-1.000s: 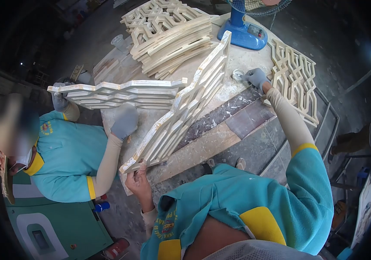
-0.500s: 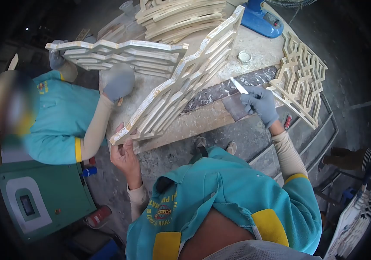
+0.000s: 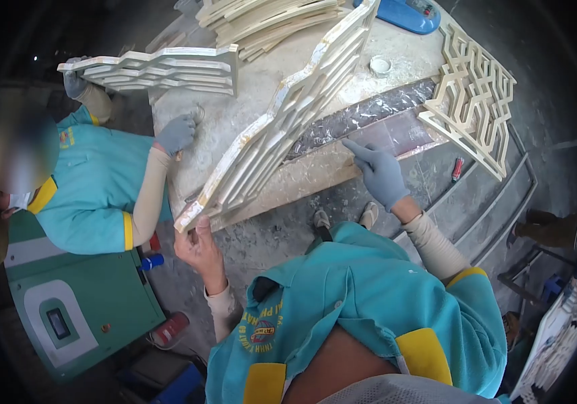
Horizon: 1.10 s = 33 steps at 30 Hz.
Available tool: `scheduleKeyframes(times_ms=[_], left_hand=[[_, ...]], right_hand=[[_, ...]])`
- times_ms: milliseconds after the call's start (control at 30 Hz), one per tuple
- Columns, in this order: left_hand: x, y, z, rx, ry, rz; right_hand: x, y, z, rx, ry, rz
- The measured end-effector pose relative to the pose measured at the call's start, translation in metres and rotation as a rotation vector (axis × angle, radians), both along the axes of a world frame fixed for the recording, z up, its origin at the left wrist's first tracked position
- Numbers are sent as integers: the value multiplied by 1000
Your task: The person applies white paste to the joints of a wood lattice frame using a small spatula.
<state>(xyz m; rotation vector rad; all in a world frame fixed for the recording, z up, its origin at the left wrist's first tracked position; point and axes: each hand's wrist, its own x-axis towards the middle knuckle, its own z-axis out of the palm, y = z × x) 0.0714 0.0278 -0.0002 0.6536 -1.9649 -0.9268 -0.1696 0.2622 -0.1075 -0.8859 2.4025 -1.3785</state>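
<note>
A pale wooden lattice panel [image 3: 261,135] stands on edge across the table, with white filler smeared along its upper edge. My bare left hand [image 3: 201,252] grips its near end, thumb on one side and fingers partly hidden behind. My gloved right hand [image 3: 381,175] is above the table's front edge, right of the panel and apart from it. Its index finger points out and the other fingers are curled; the white-bladed knife seen earlier does not show now. A small round tub of white paste [image 3: 380,66] sits beyond the panel.
To the left a co-worker [image 3: 100,168] holds another lattice panel [image 3: 160,69]. Curved wooden pieces [image 3: 268,23] are stacked at the back. A lattice panel [image 3: 473,97] overhangs the right table edge, near a blue device [image 3: 406,15]. A green machine [image 3: 79,303] stands lower left.
My right hand has moved left and down and turned, and the knife blade has gone from sight. My left hand keeps its grip. The co-worker's panel has shifted left, away from mine.
</note>
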Motion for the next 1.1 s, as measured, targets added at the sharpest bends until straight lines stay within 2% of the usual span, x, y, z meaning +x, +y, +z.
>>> scheduleKeyframes(times_ms=[200, 433, 500, 600, 767, 900, 1000, 1100], left_hand=[[3, -4, 11, 108, -9, -64], [2, -20, 5, 33, 22, -182], [0, -21, 6, 22, 26, -207], [1, -23, 4, 28, 32, -232], [1, -31, -1, -14, 32, -239], [-3, -34, 1, 3, 42, -237], [-4, -34, 1, 3, 39, -249], [-4, -34, 1, 14, 40, -248]], right_hand=[[15, -27, 3, 44, 156, -43], [43, -56, 14, 160, 323, -60], [45, -63, 24, 306, 427, -48], [43, -78, 17, 376, 514, -45], [52, -87, -7, 461, 546, -80], [60, -83, 1, 382, 446, -45], [49, -91, 11, 371, 498, -107], [48, -98, 1, 451, 497, -103]])
